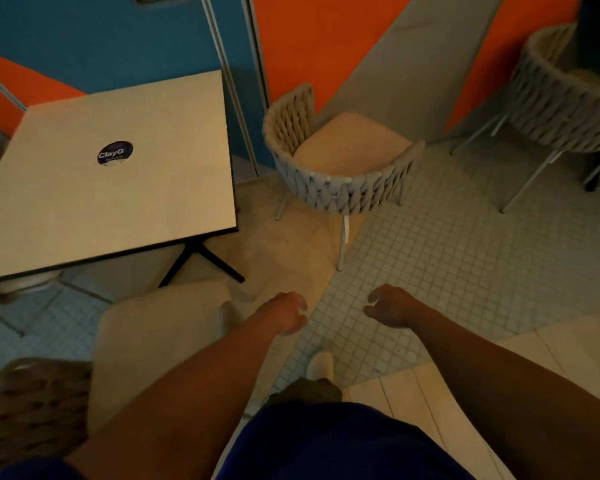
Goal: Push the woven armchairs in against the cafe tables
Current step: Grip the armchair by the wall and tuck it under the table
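Note:
A square pale cafe table with a round dark sticker stands at the left on a black cross base. A woven grey armchair with a beige cushion stands to its right, apart from the table, its curved back towards me. Another woven armchair with a beige cushion sits at the lower left, near the table's front edge. My left hand and my right hand hang in the air below the middle chair, fingers loosely curled, both holding nothing and touching no chair.
A third woven armchair stands at the upper right by a dark table leg. Blue and orange wall panels run behind the furniture. Small grey floor tiles spread right of the middle chair. My shoe is below my hands.

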`<state>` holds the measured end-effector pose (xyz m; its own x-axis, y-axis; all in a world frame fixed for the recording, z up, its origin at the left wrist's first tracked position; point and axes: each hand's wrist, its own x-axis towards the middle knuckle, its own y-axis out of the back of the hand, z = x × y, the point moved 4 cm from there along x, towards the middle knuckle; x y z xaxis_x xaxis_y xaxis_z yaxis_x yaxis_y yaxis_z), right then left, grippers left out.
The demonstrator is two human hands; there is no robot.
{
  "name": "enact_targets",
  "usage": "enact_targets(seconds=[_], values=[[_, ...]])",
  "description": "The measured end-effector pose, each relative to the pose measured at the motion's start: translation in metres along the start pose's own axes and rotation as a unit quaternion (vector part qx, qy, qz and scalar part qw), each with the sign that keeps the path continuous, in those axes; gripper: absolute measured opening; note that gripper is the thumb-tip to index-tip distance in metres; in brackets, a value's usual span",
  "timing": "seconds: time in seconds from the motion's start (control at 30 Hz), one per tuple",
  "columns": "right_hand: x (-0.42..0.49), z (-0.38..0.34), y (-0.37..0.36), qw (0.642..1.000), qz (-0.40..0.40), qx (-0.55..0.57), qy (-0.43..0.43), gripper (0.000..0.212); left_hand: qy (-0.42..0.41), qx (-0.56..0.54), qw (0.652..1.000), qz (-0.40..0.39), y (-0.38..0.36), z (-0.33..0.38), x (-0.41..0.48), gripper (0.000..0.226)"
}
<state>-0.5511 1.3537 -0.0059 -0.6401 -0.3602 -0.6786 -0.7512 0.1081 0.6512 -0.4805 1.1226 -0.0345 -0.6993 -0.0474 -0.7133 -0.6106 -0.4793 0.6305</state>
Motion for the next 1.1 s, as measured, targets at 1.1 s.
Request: enact_targets(seconds=[1.1], values=[[0.365,-0.026,0.177,0.621,0.067,0.73,-0.276,0.057,0.196,-0.411,0.873,0.177,0.354,0.001,0.407,0.065]])
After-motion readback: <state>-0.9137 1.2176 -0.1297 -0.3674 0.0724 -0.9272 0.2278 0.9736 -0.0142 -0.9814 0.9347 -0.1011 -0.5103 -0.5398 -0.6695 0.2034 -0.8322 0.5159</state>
